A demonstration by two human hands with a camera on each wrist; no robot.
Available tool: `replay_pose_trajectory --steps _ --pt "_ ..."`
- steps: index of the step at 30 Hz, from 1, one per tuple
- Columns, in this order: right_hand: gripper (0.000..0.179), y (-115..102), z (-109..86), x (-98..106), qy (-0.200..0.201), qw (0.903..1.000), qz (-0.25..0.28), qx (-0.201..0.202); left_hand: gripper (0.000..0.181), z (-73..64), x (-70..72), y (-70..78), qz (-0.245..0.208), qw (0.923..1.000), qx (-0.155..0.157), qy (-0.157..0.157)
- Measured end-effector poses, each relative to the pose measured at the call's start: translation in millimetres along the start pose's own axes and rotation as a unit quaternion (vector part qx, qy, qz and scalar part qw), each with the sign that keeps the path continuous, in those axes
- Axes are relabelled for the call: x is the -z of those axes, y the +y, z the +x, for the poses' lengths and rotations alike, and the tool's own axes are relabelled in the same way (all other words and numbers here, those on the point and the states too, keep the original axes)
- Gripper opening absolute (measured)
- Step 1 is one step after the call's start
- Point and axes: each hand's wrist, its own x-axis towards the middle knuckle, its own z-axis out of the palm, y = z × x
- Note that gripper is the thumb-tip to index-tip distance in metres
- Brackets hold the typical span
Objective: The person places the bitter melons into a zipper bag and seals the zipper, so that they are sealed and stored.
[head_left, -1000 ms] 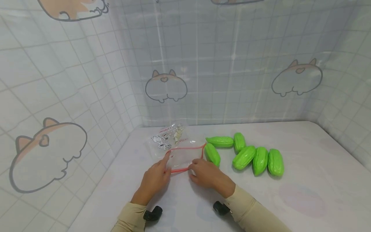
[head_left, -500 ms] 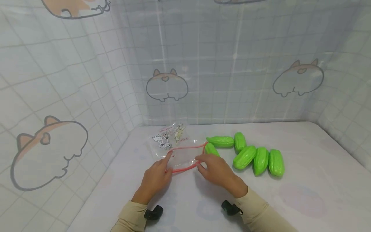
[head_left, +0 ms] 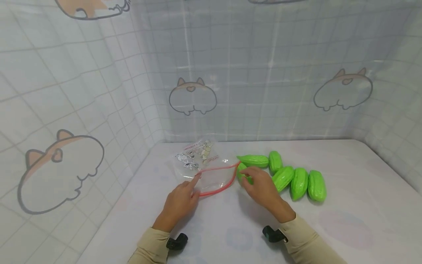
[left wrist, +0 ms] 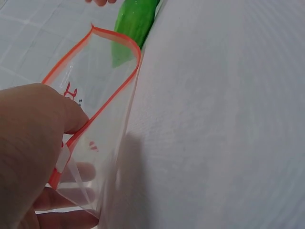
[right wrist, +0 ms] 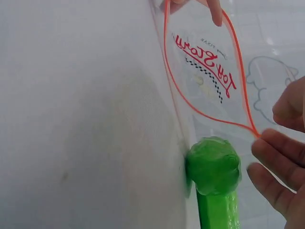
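Note:
A clear zip bag [head_left: 194, 156] with a red rim and printed figures lies on the table, its mouth spread wide toward the person. My left hand [head_left: 180, 201] holds the left end of the mouth; in the left wrist view its thumb [left wrist: 74, 114] presses the red rim, with other fingers behind the film. Beside the bag's right corner lies a green ridged gourd [head_left: 241, 169], partly hidden by my right hand [head_left: 263, 189]. The right wrist view shows that hand's fingers [right wrist: 281, 148] and thumb spread apart near the bag's corner, gripping nothing, the gourd [right wrist: 213, 164] just beside them.
Several more green gourds [head_left: 299, 183] lie to the right and behind the right hand. A tile-patterned sheet with cartoon animals [head_left: 192, 97] surrounds the white table [head_left: 343, 220]. Black wrist cameras [head_left: 177, 242] sit below both wrists.
The right hand has slid along the bag's front rim to the right, left the rim and come over the nearest gourd. The mouth has widened at its right end. The left hand stays put.

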Motion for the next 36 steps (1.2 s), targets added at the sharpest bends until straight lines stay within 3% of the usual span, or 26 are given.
replay_pose_trajectory --steps 5,11,22,36 --pt "0.022 5 -0.8 0 0.011 0.9998 -0.008 -0.016 0.059 -1.5 0.0 0.7 -0.003 0.9999 -0.010 0.009" --pt "0.022 10 -1.1 -1 0.021 0.9988 -0.040 -0.018 0.047 -3.1 1.3 -1.4 -0.038 0.9975 -0.046 0.038" --pt "0.028 17 -4.2 -4 -0.027 0.9958 -0.076 -0.043 0.048 -3.6 7.5 -12.6 -0.107 0.9933 -0.045 0.004" --pt "0.038 12 -5.7 1 -0.069 0.9905 -0.099 -0.066 0.051 -3.9 11.5 -17.8 -0.076 0.9955 -0.054 -0.014"
